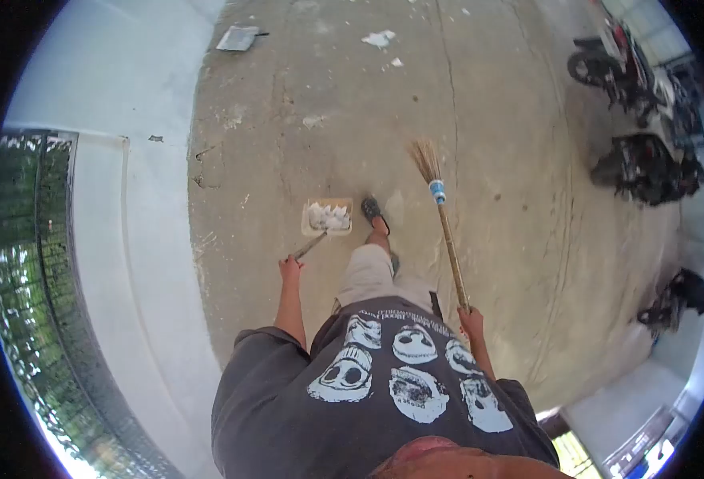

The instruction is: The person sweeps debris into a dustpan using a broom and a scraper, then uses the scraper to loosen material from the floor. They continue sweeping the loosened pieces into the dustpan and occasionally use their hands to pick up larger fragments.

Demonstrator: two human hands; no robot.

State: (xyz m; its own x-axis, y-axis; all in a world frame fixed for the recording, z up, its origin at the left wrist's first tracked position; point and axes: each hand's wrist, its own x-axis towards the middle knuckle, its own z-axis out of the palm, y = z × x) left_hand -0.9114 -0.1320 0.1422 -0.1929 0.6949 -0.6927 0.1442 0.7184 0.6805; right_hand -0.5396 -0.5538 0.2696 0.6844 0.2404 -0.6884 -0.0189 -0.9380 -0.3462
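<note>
Gripping dustpan [328,217] handle in L hand [290,269] fingers, pan prob. paper-filled; R hand [471,321] fingers clenched round broom [448,235].

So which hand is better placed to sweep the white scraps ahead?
Probably the right hand: it grips the broom. The left hand holds the dustpan, already carrying litter.

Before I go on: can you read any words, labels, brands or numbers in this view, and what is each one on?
Nothing can be read for certain.
On the shirt: a line of print above the skull pictures, too blurred to read.
On the broom in the right hand: a blue band, no lettering legible.
On the dustpan in the left hand: no text visible.
On the motorcycles: too small for any plate or brand.
</note>
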